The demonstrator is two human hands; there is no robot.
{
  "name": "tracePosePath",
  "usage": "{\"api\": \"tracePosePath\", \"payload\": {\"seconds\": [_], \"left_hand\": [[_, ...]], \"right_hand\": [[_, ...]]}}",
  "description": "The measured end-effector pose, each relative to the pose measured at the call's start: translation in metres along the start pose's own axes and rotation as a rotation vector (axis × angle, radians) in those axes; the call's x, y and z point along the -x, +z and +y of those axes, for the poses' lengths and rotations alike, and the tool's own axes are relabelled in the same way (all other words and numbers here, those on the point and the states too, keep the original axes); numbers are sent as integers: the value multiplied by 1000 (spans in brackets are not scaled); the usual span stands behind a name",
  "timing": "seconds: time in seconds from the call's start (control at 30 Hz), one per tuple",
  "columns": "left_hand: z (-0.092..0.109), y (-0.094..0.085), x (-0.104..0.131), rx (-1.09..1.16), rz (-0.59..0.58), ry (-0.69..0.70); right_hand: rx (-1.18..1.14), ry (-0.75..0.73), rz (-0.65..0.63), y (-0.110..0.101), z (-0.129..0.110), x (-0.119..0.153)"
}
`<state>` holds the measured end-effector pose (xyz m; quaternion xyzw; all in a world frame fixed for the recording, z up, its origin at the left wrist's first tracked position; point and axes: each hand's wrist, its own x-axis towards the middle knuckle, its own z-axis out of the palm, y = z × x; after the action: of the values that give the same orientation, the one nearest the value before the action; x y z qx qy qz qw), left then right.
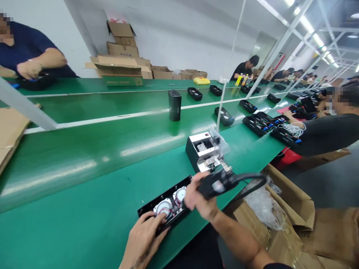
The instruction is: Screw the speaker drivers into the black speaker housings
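A black speaker housing lies open side up on the green bench in front of me, with two round speaker drivers and red wires showing inside. My left hand grips its near left edge, fingers reaching over the rim toward one driver. Above the right end, my right hand is wrapped round a black electric screwdriver, its cable trailing right. The tool's tip is hidden behind my hand, so I cannot tell whether it touches a screw. Just beyond stands a screw feeder with a metal front.
A black speaker case stands upright on the conveyor, with more housings farther right. Co-workers sit along the line. Cardboard boxes and plastic wrap fill the floor at right. A slanted white post rises at left.
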<state>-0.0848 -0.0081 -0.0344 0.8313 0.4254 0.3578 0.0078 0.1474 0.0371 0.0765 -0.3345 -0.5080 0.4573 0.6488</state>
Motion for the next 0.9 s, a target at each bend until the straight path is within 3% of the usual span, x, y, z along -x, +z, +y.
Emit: {"api": "tracePosePath", "payload": {"seconds": [0.1, 0.13, 0.2, 0.3, 0.47, 0.63, 0.8, 0.9], "left_hand": [[0, -16, 3, -41, 1, 38], [2, -21, 3, -48, 8, 45], [7, -29, -3, -61, 31, 53], [15, -31, -19, -94, 44, 111], [25, -16, -35, -144, -53, 178], [38, -4, -34, -203, -187, 105], [47, 0, -34, -207, -211, 60], [48, -1, -36, -183, -213, 43]], "right_hand": [[111, -158, 350, -49, -18, -44], [199, -184, 409, -65, -20, -58], [323, -206, 470, -88, -18, -80], [369, -175, 467, -101, -7, -96], [347, -26, 291, -99, -4, -91], [152, 145, -7, -88, -15, -53], [-160, 30, -83, -51, -13, -10], [-195, -59, -162, -31, -4, 1]]}}
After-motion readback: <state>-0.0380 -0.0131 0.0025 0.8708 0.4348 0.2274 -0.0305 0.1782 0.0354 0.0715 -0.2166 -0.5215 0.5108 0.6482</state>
